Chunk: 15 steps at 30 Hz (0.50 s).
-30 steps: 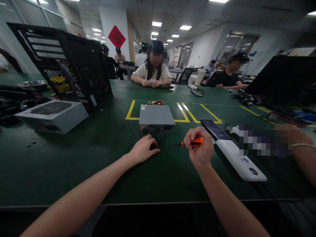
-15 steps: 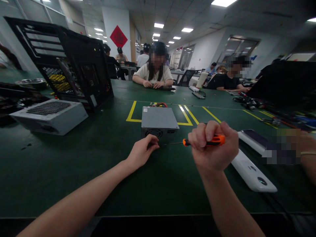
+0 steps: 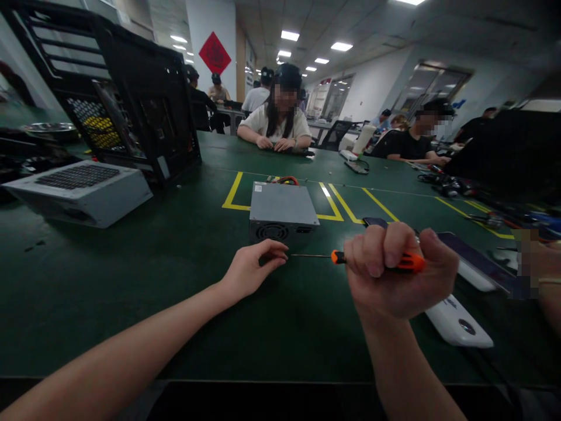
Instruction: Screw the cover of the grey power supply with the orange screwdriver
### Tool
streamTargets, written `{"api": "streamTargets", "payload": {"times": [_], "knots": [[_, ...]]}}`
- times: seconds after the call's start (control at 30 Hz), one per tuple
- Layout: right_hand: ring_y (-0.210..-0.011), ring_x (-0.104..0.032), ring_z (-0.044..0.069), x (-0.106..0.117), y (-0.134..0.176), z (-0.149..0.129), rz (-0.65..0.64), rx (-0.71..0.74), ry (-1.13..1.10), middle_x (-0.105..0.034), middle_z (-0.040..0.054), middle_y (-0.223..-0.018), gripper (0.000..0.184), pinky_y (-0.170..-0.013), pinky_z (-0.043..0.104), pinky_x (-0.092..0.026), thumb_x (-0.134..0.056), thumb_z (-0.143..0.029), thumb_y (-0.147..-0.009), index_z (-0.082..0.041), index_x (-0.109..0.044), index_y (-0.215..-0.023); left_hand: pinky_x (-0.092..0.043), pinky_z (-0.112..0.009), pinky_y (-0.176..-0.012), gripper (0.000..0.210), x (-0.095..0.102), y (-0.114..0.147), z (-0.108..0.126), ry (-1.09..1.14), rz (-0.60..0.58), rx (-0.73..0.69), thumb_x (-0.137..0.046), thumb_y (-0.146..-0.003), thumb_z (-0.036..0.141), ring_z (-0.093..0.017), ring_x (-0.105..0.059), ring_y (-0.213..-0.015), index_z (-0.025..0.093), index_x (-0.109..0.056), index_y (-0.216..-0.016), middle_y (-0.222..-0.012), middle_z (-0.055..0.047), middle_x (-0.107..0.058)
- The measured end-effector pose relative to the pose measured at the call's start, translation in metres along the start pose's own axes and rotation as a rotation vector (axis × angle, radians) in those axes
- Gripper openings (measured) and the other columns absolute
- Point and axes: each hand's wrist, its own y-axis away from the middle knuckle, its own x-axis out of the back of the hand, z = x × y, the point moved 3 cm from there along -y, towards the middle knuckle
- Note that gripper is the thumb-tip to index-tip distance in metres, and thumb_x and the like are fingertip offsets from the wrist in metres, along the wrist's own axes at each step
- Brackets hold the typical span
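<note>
A screwdriver [image 3: 337, 257] with an orange and black handle is gripped in my right hand [image 3: 397, 263], its thin shaft pointing left. The shaft's tip ends just beside the fingertips of my left hand [image 3: 254, 266]. There the thumb and fingers come together in a pinch; whatever is between them is too small to make out. Just beyond my left hand sits a grey power supply unit [image 3: 284, 203], its fan grille and socket facing me and a bundle of wires behind it.
At left another power supply [image 3: 83, 190] lies before a black computer case [image 3: 131, 105]. White devices [image 3: 460, 321] and a dark phone [image 3: 464, 254] lie at right, near another person's blurred hand [image 3: 528, 263]. A person [image 3: 280, 126] sits across the green table [image 3: 193, 327].
My right hand has moved to the right with the screwdriver, and more of the shaft shows. My left hand has barely shifted. The view has tilted slightly.
</note>
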Motion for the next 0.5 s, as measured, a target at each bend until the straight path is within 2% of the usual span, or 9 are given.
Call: {"api": "streamTargets", "payload": {"times": [0.3,0.5], "knots": [[-0.034,-0.03,0.007,-0.0038,0.0023,0.0035,-0.059,-0.038,0.0,-0.035,-0.004,-0.039,0.041,-0.037,0.023,-0.026,-0.039,-0.04,-0.083,-0.02,-0.04,-0.047,-0.051,-0.03,-0.082,0.026,-0.0024,0.0016,0.0035,0.003,0.013,-0.03,-0.058,-0.082,0.02,-0.014,-0.063,-0.089,0.023,-0.057,-0.108,-0.095,0.002,-0.067],[-0.035,-0.032,0.008,-0.0073,0.0051,0.0055,-0.114,-0.03,0.002,-0.035,-0.0035,-0.04,0.04,-0.038,0.023,-0.028,-0.038,-0.038,-0.084,-0.019,-0.042,-0.048,-0.05,-0.028,-0.081,0.03,-0.0023,0.002,0.0034,-0.095,0.011,-0.101,-0.057,-0.083,0.019,-0.013,-0.063,-0.087,0.026,-0.054,-0.113,-0.092,0.003,-0.067]]}}
